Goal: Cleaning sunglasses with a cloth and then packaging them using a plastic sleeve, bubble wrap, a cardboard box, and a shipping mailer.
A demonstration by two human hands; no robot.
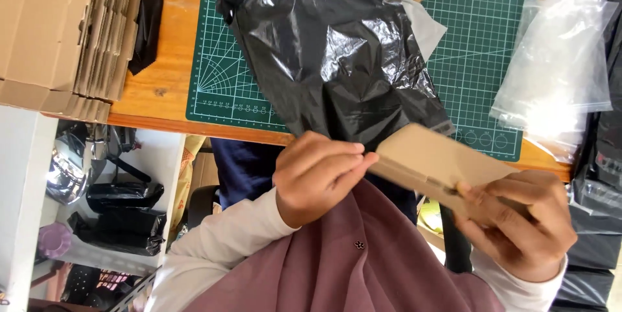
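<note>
From where I stood, the left hand (pixel 319 176) pinched the open mouth of the black plastic bag (pixel 330 46), fingers closed on the thin film; the right hand (pixel 518 221) was clamped round the far end of the flat cardboard box (pixel 437 166), whose near end sat at the bag's mouth, just off the front edge of the green cutting mat (pixel 479 33); the bag itself hung up over the mat. The film looked slippery and the pinch small; I judged it could slide free, or a box corner could snag and tear the plastic; the box, held at one end only, might have tipped. A stack of clear plastic bags (pixel 557 59) lay to the right, folded cartons (pixel 58 33) to the left.
</note>
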